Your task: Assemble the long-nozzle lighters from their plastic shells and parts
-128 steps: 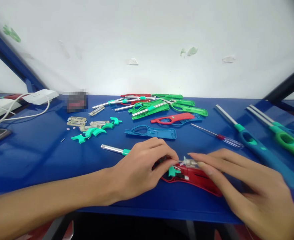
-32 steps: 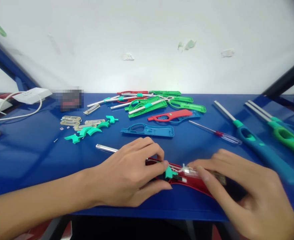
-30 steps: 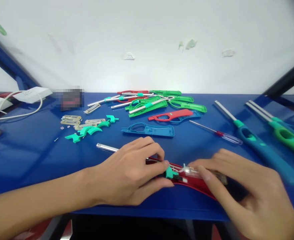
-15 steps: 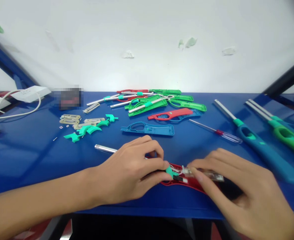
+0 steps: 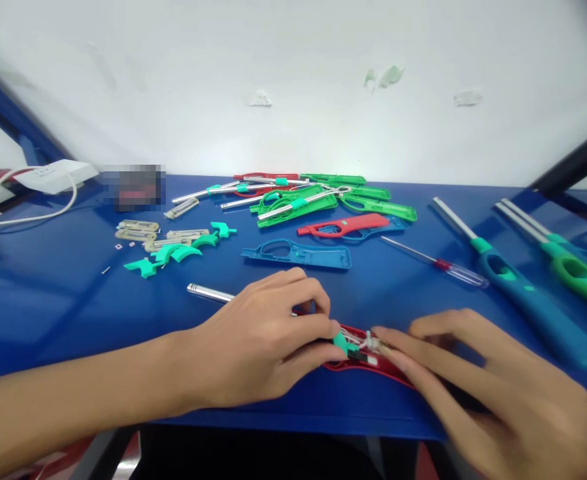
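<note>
A red lighter shell lies open near the table's front edge, with a metal tube sticking out to its left. My left hand pinches a teal trigger at the shell's middle. Just right of the trigger sit a black and white piece and thin white wires. My right hand has its thumb and forefinger closed on a clear part inside the shell; most of that part is hidden by the fingers.
Behind my hands lie a blue shell half, a red shell, green shells and a screwdriver. Lighters lie at right. Teal triggers and clear frames are at left, near a white cable.
My right hand has turned and its fingers now cover more of the clear part. My left hand stays on the trigger. The whole view has shifted slightly.
</note>
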